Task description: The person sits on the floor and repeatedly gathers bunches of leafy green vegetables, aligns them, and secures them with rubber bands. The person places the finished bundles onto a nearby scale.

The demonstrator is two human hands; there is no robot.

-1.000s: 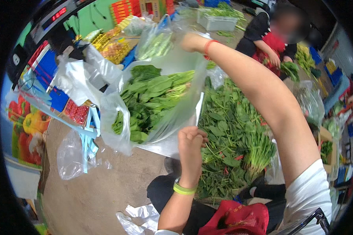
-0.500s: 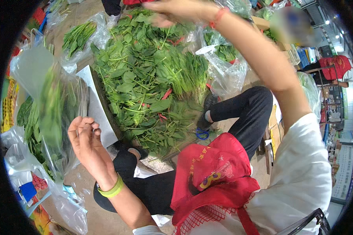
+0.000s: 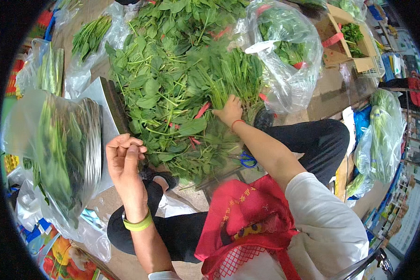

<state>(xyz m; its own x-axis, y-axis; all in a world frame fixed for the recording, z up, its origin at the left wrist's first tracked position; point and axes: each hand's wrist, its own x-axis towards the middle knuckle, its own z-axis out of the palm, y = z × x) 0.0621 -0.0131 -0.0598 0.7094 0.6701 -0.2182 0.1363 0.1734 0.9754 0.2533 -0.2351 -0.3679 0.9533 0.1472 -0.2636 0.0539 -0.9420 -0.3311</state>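
Observation:
A heap of loose leafy greens (image 3: 151,93) with red strips among it covers the middle. My right hand (image 3: 227,108) is at a bundle of upright green stalks (image 3: 238,74) on the heap's right, fingers curled round its lower stems. My left hand (image 3: 127,156) is raised palm up at the heap's lower left, fingers loosely bent and apart, holding nothing. Left of it, a clear bag (image 3: 60,149) full of long greens rests by a silver board (image 3: 102,112). Blue-handled scissors (image 3: 248,160) lie below the heap, near my knee.
Bagged greens (image 3: 289,65) and a cardboard box (image 3: 366,63) stand at upper right, more bagged vegetables (image 3: 382,140) at far right. A small bunch (image 3: 88,37) lies on plastic at upper left. My bent legs (image 3: 312,140) surround the red apron (image 3: 240,219). A person in red (image 3: 417,91) is at the right edge.
The view has tilted down from the bag. My right arm has come down from high up to the stalk bundle. My left hand has risen away from the bag, which now lies at the left.

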